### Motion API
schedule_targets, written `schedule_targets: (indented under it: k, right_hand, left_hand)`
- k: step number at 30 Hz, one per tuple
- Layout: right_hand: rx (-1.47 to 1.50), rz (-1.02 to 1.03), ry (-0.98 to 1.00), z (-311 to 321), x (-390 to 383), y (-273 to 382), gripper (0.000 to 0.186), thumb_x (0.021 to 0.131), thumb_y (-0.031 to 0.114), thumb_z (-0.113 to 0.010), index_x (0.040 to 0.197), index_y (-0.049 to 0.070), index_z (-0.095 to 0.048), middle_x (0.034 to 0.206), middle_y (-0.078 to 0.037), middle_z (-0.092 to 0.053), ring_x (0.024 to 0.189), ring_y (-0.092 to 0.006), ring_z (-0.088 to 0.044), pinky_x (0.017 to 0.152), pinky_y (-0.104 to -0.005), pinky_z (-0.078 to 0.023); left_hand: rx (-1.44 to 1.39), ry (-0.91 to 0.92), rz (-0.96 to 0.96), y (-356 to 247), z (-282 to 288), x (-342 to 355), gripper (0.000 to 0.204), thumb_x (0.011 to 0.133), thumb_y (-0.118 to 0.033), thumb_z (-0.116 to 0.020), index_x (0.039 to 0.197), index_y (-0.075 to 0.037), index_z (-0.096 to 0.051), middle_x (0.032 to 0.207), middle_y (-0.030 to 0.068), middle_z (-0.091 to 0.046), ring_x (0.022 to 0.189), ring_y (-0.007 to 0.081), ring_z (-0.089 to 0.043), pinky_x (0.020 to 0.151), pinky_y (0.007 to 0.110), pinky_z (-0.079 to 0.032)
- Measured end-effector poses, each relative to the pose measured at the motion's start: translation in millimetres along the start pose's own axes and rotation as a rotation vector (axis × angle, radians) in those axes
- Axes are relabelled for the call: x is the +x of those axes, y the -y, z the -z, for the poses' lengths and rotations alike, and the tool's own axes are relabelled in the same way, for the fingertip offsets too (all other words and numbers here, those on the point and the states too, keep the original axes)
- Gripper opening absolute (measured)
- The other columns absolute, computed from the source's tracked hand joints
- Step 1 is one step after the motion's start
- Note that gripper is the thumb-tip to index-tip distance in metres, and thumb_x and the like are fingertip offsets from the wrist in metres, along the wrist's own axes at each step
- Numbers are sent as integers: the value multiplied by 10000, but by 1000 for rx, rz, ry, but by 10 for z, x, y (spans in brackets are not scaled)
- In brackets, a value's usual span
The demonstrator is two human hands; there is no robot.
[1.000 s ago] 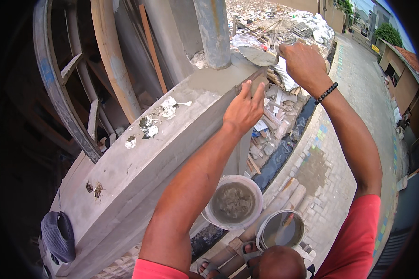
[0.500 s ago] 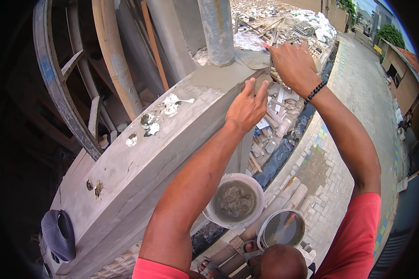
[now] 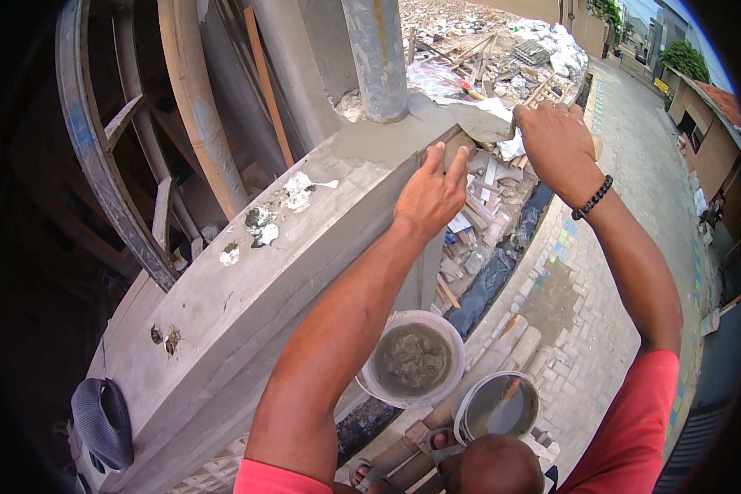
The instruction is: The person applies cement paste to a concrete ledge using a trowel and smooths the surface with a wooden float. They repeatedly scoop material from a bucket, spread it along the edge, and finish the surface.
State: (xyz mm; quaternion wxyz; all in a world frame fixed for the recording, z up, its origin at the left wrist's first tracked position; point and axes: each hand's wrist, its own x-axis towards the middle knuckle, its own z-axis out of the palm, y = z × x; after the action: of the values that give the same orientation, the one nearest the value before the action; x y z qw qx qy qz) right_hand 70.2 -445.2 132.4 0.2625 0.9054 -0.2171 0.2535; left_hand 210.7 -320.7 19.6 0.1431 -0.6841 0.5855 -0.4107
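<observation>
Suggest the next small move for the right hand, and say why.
Perhaps sweep the trowel in the right hand over the mortar toward the post: the mortar looks wet, the trowel is at the corner of the ledge, and the left hand touches a board there.

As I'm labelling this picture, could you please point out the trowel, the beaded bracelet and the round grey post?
Trowel (image 3: 487,127), head view: on its blade.
Beaded bracelet (image 3: 598,198), head view: on its beads.
Round grey post (image 3: 376,64), head view: on its shaft.

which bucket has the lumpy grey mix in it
The left bucket, nearer the concrete ledge; the right bucket holds smooth, watery-looking grey liquid instead.
</observation>
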Motion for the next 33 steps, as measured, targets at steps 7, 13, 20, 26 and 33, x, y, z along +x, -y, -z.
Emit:
schedule_targets:
  k: [7, 13, 20, 26, 33]
  right_hand:
    - [25, -129, 110, 206, -116, -260, 171, 826, 28, -550, 903, 99, -685, 818, -133, -687, 843, -295, -681, 775, -447, -470]
    - [132, -15, -36, -85, 285, -107, 141, 824, 58, -549, 866, 70, -683, 820, -162, -690, 781, -334, -686, 730, -459, -485]
    - [197, 70, -11, -171, 590, 114, 169, 872, 99, -548, 967, 67, -684, 795, -182, -678, 796, -351, -672, 758, -487, -490]
    - [193, 145, -105, -252, 534, 41, 131, 806, 96, -563, 778, 38, -678, 761, -171, -676, 746, -334, -684, 706, -452, -510]
    - [176, 153, -26, -118, 237, 33, 142, 826, 75, -559, 899, 68, -680, 770, -163, -673, 762, -329, -674, 745, -458, -493]
  left_hand:
    - [22, 14, 0, -3, 0, -22, 439, 923, -178, -481, 1342, -55, -523, 1473, 114, -406, 1249, 358, -498, 1045, 421, -299]
    - [1, 9, 7, -10, 7, 8, 440, 921, -177, -482, 1343, -61, -525, 1477, 111, -397, 1268, 357, -477, 1049, 428, -295]
    - [-14, 3, 14, -7, -19, -16, 440, 910, -164, -499, 1337, -61, -529, 1472, 109, -400, 1261, 360, -481, 1049, 425, -296]
    - [-8, -18, 5, -8, -1, 0, 440, 903, -162, -509, 1329, -53, -534, 1460, 112, -413, 1246, 362, -490, 1050, 416, -297]
    - [-3, -43, 1, 9, 4, -15, 431, 891, -170, -521, 1301, -45, -562, 1415, 111, -457, 1227, 357, -500, 1038, 406, -304]
